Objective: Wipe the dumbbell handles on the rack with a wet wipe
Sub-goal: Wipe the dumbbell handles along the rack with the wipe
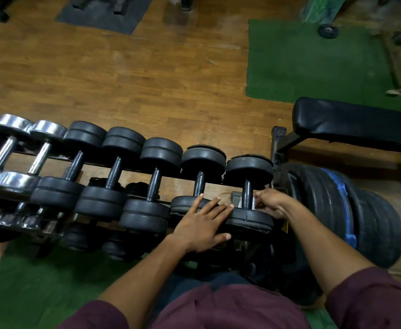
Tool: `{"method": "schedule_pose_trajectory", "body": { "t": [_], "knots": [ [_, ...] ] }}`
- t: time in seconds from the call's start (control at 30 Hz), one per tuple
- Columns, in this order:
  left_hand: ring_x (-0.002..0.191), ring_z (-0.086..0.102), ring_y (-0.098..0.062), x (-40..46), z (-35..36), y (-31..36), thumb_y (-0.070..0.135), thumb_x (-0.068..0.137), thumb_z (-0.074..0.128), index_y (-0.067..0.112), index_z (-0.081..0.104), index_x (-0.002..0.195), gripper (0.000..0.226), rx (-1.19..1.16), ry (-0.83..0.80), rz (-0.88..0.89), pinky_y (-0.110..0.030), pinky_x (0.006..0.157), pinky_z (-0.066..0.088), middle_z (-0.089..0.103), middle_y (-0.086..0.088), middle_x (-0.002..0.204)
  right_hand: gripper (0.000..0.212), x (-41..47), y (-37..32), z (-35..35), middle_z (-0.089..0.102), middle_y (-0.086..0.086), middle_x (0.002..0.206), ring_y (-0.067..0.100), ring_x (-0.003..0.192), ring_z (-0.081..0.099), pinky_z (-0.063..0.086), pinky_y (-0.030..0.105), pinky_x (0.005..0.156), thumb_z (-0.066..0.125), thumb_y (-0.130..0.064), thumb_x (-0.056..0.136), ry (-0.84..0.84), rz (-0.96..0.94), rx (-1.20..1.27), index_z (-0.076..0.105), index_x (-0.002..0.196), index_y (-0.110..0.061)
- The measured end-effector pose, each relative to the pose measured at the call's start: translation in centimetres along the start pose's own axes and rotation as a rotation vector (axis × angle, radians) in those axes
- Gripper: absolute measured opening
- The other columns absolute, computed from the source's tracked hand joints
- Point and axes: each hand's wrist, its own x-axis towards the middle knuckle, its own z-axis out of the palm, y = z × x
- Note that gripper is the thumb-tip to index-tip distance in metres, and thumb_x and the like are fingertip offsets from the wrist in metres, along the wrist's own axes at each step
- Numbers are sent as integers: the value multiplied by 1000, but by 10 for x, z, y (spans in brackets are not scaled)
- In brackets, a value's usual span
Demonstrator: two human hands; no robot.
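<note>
The rightmost black rubber-plated dumbbell (249,193) lies on the dark metal rack (133,198). The left hand (204,224) rests flat, fingers straight, across its near plate and the neighbouring one. The right hand (269,203) curls around the dark handle (247,194); any wipe is hidden beneath the fingers.

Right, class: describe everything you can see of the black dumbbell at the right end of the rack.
The rightmost dumbbell is black, with worn, cracked round heads and a dark handle. It lies across the rack, one head far, one near. The left hand rests flat on the near head; the right hand curls at the handle.
</note>
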Motion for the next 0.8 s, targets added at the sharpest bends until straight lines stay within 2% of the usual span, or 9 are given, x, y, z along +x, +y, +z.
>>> {"method": "schedule_pose_trajectory", "body": {
  "t": [0.13, 0.2, 0.27, 0.37, 0.5, 0.6, 0.7, 0.73, 0.8],
  "knots": [
    [155, -16, -11, 0, 0, 0, 69, 101, 21, 28, -6, 162, 79, 1, 0, 0, -54, 123, -13, 11, 6, 171, 47, 5, -12, 3, 67, 17, 121, 27, 110, 64, 55, 37, 86, 29, 16, 92, 21, 4, 423, 62, 122, 3],
    [155, -16, -10, 0, 1, 0, 69, 100, 21, 28, -6, 162, 79, -1, -2, -4, -54, 123, -13, 12, 6, 171, 48, 11, -16, 10, 66, 15, 120, 26, 101, 65, 56, 35, 74, 29, 15, 92, 51, 11, 551, 58, 127, -1],
    [155, -17, -10, 1, 0, 0, 69, 100, 21, 28, -7, 162, 79, 1, -8, -5, -54, 122, -13, 11, 6, 171, 45, 7, -18, 15, 68, 12, 105, 23, 87, 63, 55, 33, 66, 27, 13, 92, 89, 34, 574, 57, 120, -5],
    [155, -17, -10, 0, -2, 1, 68, 101, 22, 28, -7, 162, 79, -2, -14, -6, -54, 122, -14, 10, 6, 171, 37, 2, -17, 14, 68, 7, 84, 23, 75, 60, 54, 33, 65, 27, 11, 92, 68, 54, 506, 60, 98, -5],
    [155, -16, -11, 0, -3, 2, 68, 101, 23, 27, -6, 163, 80, 9, -19, -3, -53, 122, -15, 10, 6, 171, 40, 6, -7, 3, 66, 15, 102, 27, 84, 63, 53, 39, 83, 32, 4, 93, -20, 66, 320, 68, 109, -4],
    [155, -16, -11, 0, -2, 1, 68, 101, 22, 27, -7, 163, 80, 14, -22, -4, -54, 122, -15, 10, 6, 171, 50, 10, -1, -3, 67, 15, 112, 31, 95, 51, 47, 42, 88, 41, 10, 74, -76, 52, 155, 71, 112, -2],
    [156, -16, -11, 0, -1, 1, 69, 101, 21, 27, -8, 163, 80, 19, -20, -2, -54, 122, -15, 10, 6, 171, 41, -6, -4, -7, 72, 12, 102, 28, 88, 57, 51, 31, 75, 44, 9, 75, -135, 33, -10, 70, 103, -3],
    [156, -16, -11, 1, 0, 1, 69, 101, 22, 27, -8, 163, 80, 19, -18, -3, -54, 122, -15, 10, 6, 171, 28, -11, -5, -9, 66, 14, 94, 26, 80, 56, 50, 29, 66, 49, 5, 76, -131, 29, -78, 67, 96, -5],
    [156, -15, -12, 0, 0, 1, 69, 101, 22, 27, -8, 162, 80, 16, -13, -2, -54, 122, -15, 10, 6, 171, 20, -13, -5, -13, 53, 16, 90, 26, 76, 50, 42, 34, 68, 59, -6, 70, -155, 3, -210, 61, 89, -12]
  ]
}}
